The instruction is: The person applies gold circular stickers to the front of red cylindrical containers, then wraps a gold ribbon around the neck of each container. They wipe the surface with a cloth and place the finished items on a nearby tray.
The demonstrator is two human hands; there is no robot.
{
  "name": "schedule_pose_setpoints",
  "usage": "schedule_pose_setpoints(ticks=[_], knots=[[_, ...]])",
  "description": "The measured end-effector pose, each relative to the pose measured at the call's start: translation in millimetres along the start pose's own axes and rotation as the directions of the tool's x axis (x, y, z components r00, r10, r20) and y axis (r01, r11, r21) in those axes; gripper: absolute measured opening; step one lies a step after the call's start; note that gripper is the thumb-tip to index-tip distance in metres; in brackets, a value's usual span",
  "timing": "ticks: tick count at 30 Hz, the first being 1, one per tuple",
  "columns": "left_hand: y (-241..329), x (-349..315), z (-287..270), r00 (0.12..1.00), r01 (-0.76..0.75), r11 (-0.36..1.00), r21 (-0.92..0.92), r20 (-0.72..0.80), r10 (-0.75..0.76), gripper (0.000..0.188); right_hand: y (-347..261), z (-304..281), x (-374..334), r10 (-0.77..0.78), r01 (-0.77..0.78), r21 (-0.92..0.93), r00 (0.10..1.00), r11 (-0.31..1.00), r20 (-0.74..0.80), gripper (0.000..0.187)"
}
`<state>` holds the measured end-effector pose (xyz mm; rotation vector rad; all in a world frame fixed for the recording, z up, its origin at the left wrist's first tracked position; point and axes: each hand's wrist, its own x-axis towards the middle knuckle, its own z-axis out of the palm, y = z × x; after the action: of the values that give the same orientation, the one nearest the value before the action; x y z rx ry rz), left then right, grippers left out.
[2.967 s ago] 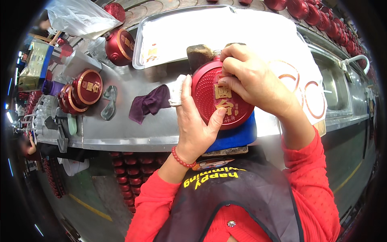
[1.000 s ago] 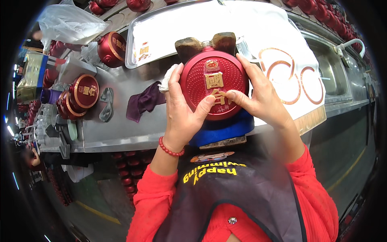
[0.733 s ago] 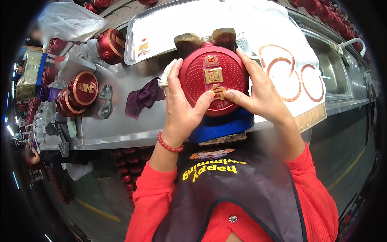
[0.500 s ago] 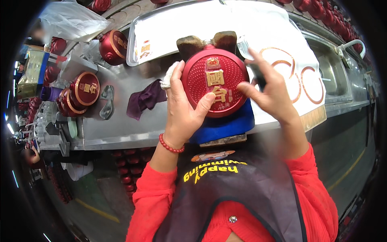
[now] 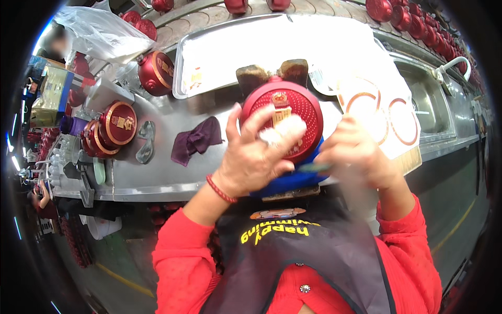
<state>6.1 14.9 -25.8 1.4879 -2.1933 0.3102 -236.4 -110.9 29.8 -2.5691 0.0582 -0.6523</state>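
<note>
As the left hand spreads its fingers across the round red bottle, the white cloth in its grasp, which half a second ago was bunched at the bottle's left edge, now lies on the raised face, partly hiding the gold characters; the work in hand seems to have passed from steadying and thumb pressure to wiping. The right hand has dropped to the lower right of the bottle, its blurred fingers closed around what looks like a thin greenish thing, though I cannot tell whether it touches the rim. The bottle lies face up on a blue pad, its neck between two dark blocks. Beyond it, the metal tray is lined with a white sheet bearing small gold and red decals near the left end. The metal sink on the right has a pale strip across its near side, and the contents of the clear plastic bag are not discernible.
</note>
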Motion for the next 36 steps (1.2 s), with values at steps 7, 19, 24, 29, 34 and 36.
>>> schedule_pose_setpoints(ticks=[7, 19, 24, 29, 34, 36], knots=[[32.7, -21.6, -4.0, 0.994, 0.071, 0.976, -0.205, -0.062, -0.086, 0.044, 33.3, 0.0, 26.8, 0.228, -0.221, 0.055, 0.942, 0.974, -0.248, 0.013], [-35.2, 18.1, -12.0, 0.979, 0.161, 0.984, -0.080, -0.114, -0.170, 0.059, 13.8, 43.3, 18.2, -0.193, 0.186, -0.304, 0.981, 0.934, 0.010, 0.010], [-17.3, 11.8, -8.2, 0.992, 0.081, 0.996, 0.047, -0.104, -0.076, 0.052, 15.6, 7.4, 9.4, -0.027, 0.027, 0.032, 1.000, 0.999, -0.014, 0.020], [19.0, -24.5, -5.6, 0.973, 0.201, 0.979, 0.046, -0.127, -0.193, 0.044, 31.1, 3.0, 66.7, -0.049, -0.032, -0.302, 0.965, 0.953, -0.256, 0.021], [33.7, -58.7, 7.8, 0.852, 0.357, 0.915, -0.189, -0.337, -0.402, 0.051, -5.5, 9.1, 69.4, -0.132, 0.150, -0.067, 0.967, 0.986, 0.218, 0.014], [36.3, -63.6, 21.5, 0.782, 0.375, 0.872, -0.315, -0.398, -0.480, 0.060, 8.0, 3.5, 78.1, -0.266, 0.205, 0.238, 0.928, 0.949, 0.262, 0.015]])
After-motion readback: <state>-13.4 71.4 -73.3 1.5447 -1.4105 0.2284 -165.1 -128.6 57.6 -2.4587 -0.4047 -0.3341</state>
